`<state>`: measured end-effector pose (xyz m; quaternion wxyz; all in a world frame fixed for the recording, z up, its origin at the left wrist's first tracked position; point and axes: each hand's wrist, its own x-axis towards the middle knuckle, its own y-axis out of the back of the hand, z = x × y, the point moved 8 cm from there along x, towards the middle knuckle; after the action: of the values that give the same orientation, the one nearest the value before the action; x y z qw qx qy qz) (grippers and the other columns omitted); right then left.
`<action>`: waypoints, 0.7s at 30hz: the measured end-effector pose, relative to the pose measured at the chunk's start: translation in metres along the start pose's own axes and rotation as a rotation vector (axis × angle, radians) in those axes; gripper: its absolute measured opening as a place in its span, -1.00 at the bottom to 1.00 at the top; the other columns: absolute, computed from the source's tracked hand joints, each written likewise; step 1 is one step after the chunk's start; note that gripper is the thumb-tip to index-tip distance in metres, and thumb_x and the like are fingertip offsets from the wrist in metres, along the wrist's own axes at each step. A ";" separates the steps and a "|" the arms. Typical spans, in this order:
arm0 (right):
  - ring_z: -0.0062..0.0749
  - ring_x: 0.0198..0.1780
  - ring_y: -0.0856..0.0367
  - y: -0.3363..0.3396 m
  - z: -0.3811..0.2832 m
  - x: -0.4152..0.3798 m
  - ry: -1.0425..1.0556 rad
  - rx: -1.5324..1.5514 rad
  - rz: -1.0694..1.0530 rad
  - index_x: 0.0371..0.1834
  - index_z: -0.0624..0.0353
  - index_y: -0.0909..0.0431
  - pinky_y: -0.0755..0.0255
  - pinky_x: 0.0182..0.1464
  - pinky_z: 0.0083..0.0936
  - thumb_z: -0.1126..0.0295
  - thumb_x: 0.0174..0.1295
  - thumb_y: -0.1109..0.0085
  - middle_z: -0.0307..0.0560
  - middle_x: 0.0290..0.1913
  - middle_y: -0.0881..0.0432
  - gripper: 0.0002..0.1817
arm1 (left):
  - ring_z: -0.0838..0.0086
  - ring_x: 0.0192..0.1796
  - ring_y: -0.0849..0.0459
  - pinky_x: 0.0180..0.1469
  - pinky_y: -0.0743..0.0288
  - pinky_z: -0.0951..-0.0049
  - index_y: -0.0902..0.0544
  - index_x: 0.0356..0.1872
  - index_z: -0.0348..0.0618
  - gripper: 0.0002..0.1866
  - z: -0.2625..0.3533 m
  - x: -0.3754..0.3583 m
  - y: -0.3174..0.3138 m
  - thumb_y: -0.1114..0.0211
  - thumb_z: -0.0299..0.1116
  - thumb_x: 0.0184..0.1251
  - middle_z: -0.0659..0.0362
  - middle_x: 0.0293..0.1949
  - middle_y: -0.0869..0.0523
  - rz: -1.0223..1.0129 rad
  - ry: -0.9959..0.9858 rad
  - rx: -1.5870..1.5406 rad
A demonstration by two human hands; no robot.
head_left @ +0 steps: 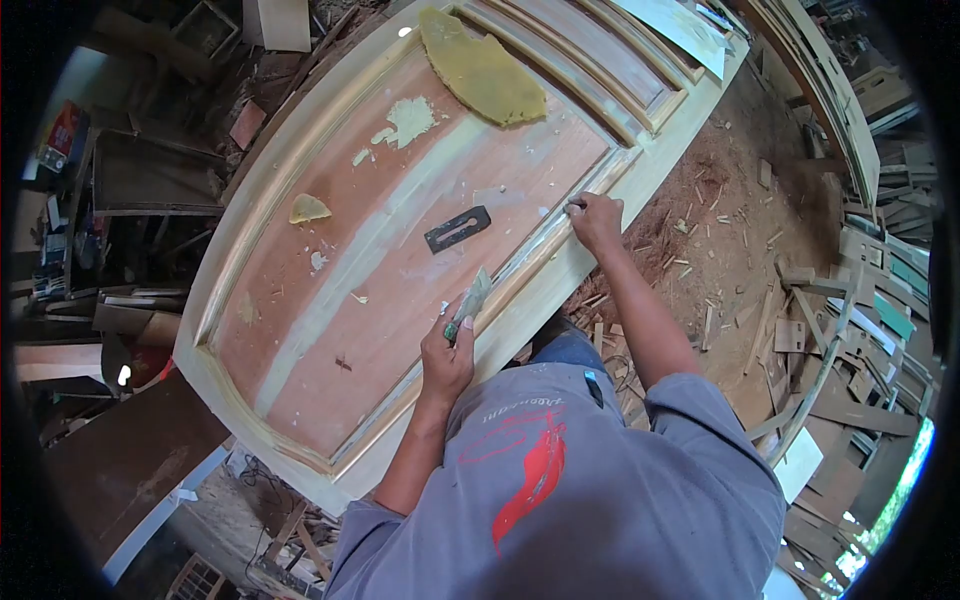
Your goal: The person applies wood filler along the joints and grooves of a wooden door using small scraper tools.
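Note:
In the head view my left hand [447, 358] is closed around a putty knife [470, 303], its wide blade smeared with pale filler. It is held over the near edge of a wooden door panel [300, 385]. My right hand [598, 222] is closed at the door's moulding, farther along the same edge. A small dark end pokes out of its fingers; the rest is hidden. Whitish filler streaks the groove [535, 240] between both hands. On the panel lies a dark slotted metal piece [457, 229].
A large yellowish slab [482, 72] and a smaller yellow piece [309, 208] rest on the door. Pale filler patches [408, 121] mark its surface. Wood scraps [700, 260] litter the floor at right. Dark shelving [155, 175] stands at left, stacked boards [860, 370] at far right.

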<state>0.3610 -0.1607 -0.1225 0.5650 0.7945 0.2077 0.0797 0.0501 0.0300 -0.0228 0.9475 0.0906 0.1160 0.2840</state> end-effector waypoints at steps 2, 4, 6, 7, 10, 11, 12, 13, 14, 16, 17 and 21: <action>-0.10 -0.10 -0.78 0.000 0.001 0.000 -0.028 0.038 -0.002 -0.17 0.07 -0.84 -0.36 0.16 -0.19 0.21 0.25 -0.36 0.01 -0.22 -0.84 -0.77 | 0.48 -0.17 -0.69 0.03 -0.55 0.45 -0.62 0.35 -0.32 -0.58 0.001 0.001 0.000 -0.19 -0.47 0.54 -0.01 -0.12 -0.81 0.018 -0.030 -0.008; -0.10 -0.11 -0.77 -0.001 0.000 -0.001 -0.026 0.031 -0.005 -0.19 0.06 -0.84 -0.37 0.14 -0.18 0.21 0.25 -0.36 0.00 -0.23 -0.84 -0.78 | 0.48 -0.16 -0.69 0.02 -0.55 0.46 -0.61 0.35 -0.32 -0.58 -0.001 0.001 0.000 -0.19 -0.48 0.54 -0.02 -0.10 -0.81 -0.001 -0.001 -0.008; -0.10 -0.12 -0.76 -0.002 -0.003 -0.001 0.006 -0.018 0.000 -0.21 0.05 -0.84 -0.37 0.12 -0.16 0.22 0.25 -0.37 -0.02 -0.26 -0.83 -0.80 | 0.47 -0.14 -0.70 0.03 -0.55 0.46 -0.61 0.35 -0.32 -0.58 -0.002 0.001 0.000 -0.19 -0.48 0.54 -0.03 -0.08 -0.81 -0.013 0.008 -0.012; -0.10 -0.14 -0.75 -0.003 -0.005 -0.002 0.024 -0.042 -0.001 -0.23 0.04 -0.84 -0.37 0.11 -0.15 0.23 0.24 -0.38 -0.04 -0.27 -0.82 -0.82 | 0.47 -0.12 -0.71 0.04 -0.56 0.45 -0.62 0.35 -0.32 -0.58 -0.003 0.002 0.000 -0.19 -0.47 0.54 -0.04 -0.07 -0.81 -0.012 0.004 -0.017; -0.11 -0.17 -0.72 -0.006 -0.023 -0.014 0.095 -0.079 -0.004 -0.27 0.01 -0.84 -0.36 0.08 -0.14 0.29 0.21 -0.40 -0.08 -0.32 -0.80 -0.89 | 0.44 -0.08 -0.73 0.07 -0.56 0.44 -0.62 0.35 -0.31 -0.58 -0.002 0.003 0.001 -0.19 -0.46 0.54 -0.06 -0.05 -0.82 0.005 -0.033 -0.010; -0.11 -0.19 -0.71 -0.006 -0.030 -0.021 0.123 -0.073 -0.006 -0.29 0.00 -0.84 -0.35 0.07 -0.14 0.31 0.20 -0.40 -0.09 -0.34 -0.79 -0.90 | 0.43 -0.07 -0.74 0.08 -0.56 0.43 -0.62 0.35 -0.31 -0.58 -0.001 0.003 0.002 -0.19 -0.46 0.54 -0.07 -0.04 -0.82 0.011 -0.048 -0.005; -0.12 -0.20 -0.70 -0.007 -0.037 -0.028 0.151 -0.068 -0.007 -0.30 -0.01 -0.83 -0.35 0.06 -0.14 0.33 0.18 -0.41 -0.10 -0.35 -0.79 -0.92 | 0.43 -0.06 -0.74 0.09 -0.56 0.43 -0.62 0.35 -0.31 -0.58 -0.001 0.003 0.002 -0.19 -0.46 0.54 -0.07 -0.03 -0.82 0.008 -0.036 -0.009; -0.14 -0.21 -0.70 -0.012 -0.041 -0.035 0.175 -0.051 -0.007 -0.31 -0.01 -0.83 -0.34 0.05 -0.15 0.36 0.15 -0.42 -0.10 -0.35 -0.78 -0.93 | 0.42 -0.05 -0.74 0.09 -0.56 0.43 -0.62 0.35 -0.31 -0.59 -0.001 0.003 0.002 -0.19 -0.45 0.54 -0.07 -0.03 -0.82 0.005 -0.024 -0.013; -0.15 -0.21 -0.69 -0.015 -0.047 -0.042 0.197 -0.041 -0.008 -0.31 -0.01 -0.83 -0.34 0.04 -0.15 0.36 0.15 -0.42 -0.10 -0.36 -0.78 -0.93 | 0.42 -0.04 -0.74 0.10 -0.56 0.42 -0.62 0.35 -0.31 -0.59 -0.001 0.003 0.003 -0.18 -0.45 0.54 -0.07 -0.03 -0.82 0.003 -0.013 -0.017; -0.16 -0.20 -0.69 -0.021 -0.058 -0.055 0.242 -0.021 -0.011 -0.33 0.00 -0.83 -0.33 0.03 -0.15 0.37 0.15 -0.43 -0.09 -0.36 -0.78 -0.94 | 0.42 -0.05 -0.74 0.09 -0.56 0.43 -0.62 0.35 -0.31 -0.58 -0.001 0.003 0.003 -0.18 -0.45 0.54 -0.07 -0.03 -0.82 0.008 -0.022 -0.012; -0.14 -0.18 -0.69 -0.024 -0.064 -0.060 0.242 0.018 -0.022 -0.34 0.02 -0.83 -0.31 0.05 -0.12 0.34 0.20 -0.36 -0.04 -0.39 -0.77 -0.91 | 0.43 -0.05 -0.74 0.08 -0.56 0.43 -0.62 0.35 -0.30 -0.58 -0.001 0.003 0.004 -0.18 -0.45 0.54 -0.07 -0.03 -0.82 0.012 -0.027 -0.009; -0.11 -0.17 -0.71 -0.034 -0.074 -0.073 0.231 -0.006 -0.117 -0.33 0.02 -0.83 -0.32 0.07 -0.11 0.28 0.22 -0.37 -0.01 -0.37 -0.78 -0.88 | 0.41 0.03 -0.74 0.15 -0.54 0.40 -0.61 0.36 -0.31 -0.58 -0.002 0.003 0.005 -0.18 -0.45 0.55 -0.07 0.02 -0.81 -0.029 0.046 -0.011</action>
<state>0.2600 -0.1177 -0.1208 0.5433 0.7650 0.3172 0.1382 0.0497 0.0358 -0.0236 0.9491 0.0773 0.1373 0.2728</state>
